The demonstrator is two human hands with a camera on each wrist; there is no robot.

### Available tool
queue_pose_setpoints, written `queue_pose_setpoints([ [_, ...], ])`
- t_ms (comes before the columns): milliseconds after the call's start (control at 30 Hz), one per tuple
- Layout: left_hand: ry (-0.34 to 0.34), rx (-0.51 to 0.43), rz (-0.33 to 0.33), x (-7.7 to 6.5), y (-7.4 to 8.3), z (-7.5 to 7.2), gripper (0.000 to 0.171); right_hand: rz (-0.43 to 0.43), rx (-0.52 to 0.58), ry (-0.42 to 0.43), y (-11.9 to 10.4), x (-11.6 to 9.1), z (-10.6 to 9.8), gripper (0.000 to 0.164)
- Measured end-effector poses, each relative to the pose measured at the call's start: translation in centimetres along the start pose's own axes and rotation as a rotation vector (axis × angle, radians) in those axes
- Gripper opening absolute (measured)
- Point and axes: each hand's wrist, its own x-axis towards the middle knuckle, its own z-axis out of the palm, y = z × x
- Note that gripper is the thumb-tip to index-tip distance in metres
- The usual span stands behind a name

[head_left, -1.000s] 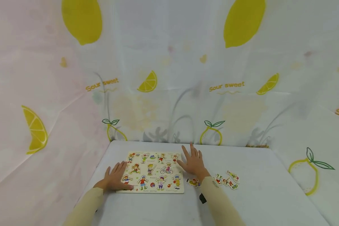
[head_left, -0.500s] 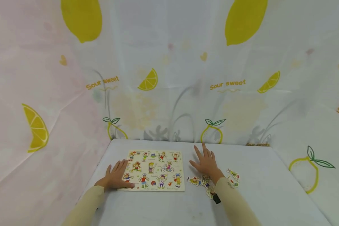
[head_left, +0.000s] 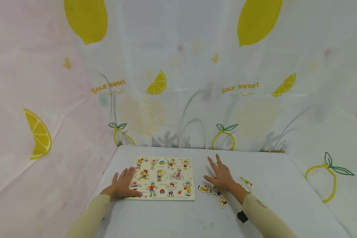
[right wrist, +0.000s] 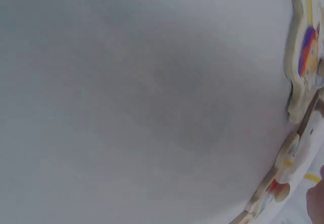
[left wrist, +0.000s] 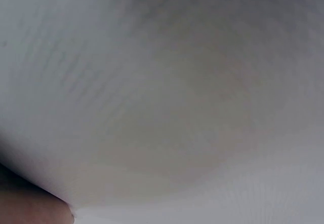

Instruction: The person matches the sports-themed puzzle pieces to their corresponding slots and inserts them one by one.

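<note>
Cream sleeve (head_left: 89, 215) left of the board (head_left: 153, 181), its left hand (head_left: 122, 185) resting across the board's left edge; grip apart, fingers straight, nothing clamped. Risk there: if that hand eases off or leans, the board could skid on the desk (head_left: 154, 221) under it. Just right of the board: crosswise piece (head_left: 206, 189), then lower piece (head_left: 222, 200), a bit farther right. Right hand (head_left: 221, 178) spread right of the board, grip apart too; can't tell if the palm touches anything. A sideways drag could jam pieces against the board or ride one over another, since right wrist view has two of them meeting. Outlying piece (head_left: 247, 182) farthest right of the board, easy for the forearm to knock. Looks: board is a flat pale rectangle, bright sports figures in rows, captions mostly too small to read; pieces are figure-shaped cutouts, white borders, pale wood-like edges
</note>
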Motion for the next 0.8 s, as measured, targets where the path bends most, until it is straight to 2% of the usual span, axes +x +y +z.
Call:
queue_pose_setpoints([
  [133, 0.016, 0.006, 0.000, 0.2, 0.0, 0.2, 0.142, -0.015, 0.050, 0.035, -0.4, -0.9, 0.2, 0.088],
  [367, 0.001, 0.012, -0.011, 0.1, -0.2, 0.2, 0.141, 0.046, 0.122, 0.029, -1.3, -2.9, 1.3, 0.083],
  [433, -0.001, 0.007, -0.013, 0.0, -0.1, 0.1, 0.141, 0.039, 0.140, 0.039, -1.5, -3.5, 1.5, 0.071],
  [600, -0.001, 0.013, -0.016, 0.2, 0.2, -0.3, 0.142, -0.004, 0.133, 0.078, -2.0, -4.2, 1.4, 0.026],
  [667, -0.006, 0.020, -0.016, 0.2, 0.2, -0.3, 0.142, -0.005, 0.135, 0.097, -2.3, -4.3, 1.5, 0.019],
  [800, -0.030, 0.021, -0.018, 0.0, 0.4, -0.5, 0.144, 0.005, 0.166, 0.114, -2.7, -4.5, 1.9, 0.018],
])
